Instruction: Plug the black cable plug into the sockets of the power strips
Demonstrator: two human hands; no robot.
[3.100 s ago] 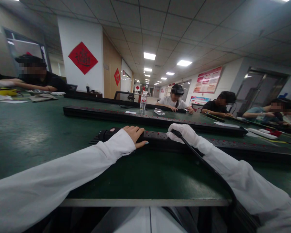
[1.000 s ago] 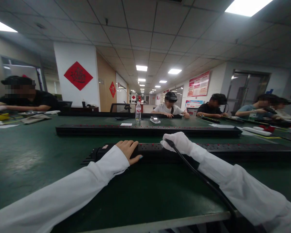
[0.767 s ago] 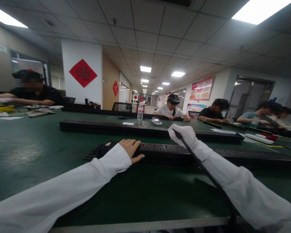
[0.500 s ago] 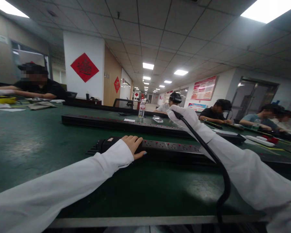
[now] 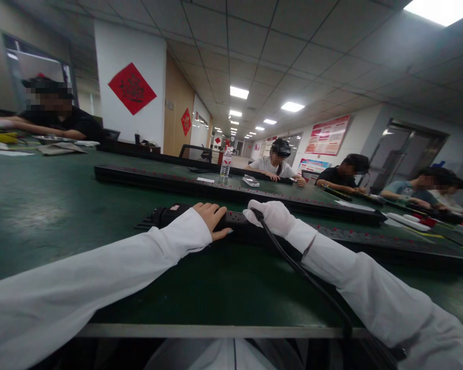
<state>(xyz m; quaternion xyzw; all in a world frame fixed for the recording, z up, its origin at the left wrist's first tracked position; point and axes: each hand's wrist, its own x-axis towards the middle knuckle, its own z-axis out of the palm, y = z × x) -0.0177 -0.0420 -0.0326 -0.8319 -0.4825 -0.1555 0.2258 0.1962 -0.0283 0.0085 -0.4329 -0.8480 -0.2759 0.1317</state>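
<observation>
A long black power strip lies across the green table in front of me. My bare left hand rests on top of it near its left end, fingers curled over it. My right hand, in a white glove, is closed on a black plug with its black cable and presses down on the strip just to the right of my left hand. The cable runs back along my right sleeve and over the table's near edge.
A second long black strip lies farther back, with a third behind it. A water bottle and a small white device stand beyond. Several other people sit around the green table, left and far right.
My right hand lifted the plug well above the strip, then came back down onto it closer to my left hand. My left hand stayed on the strip.
</observation>
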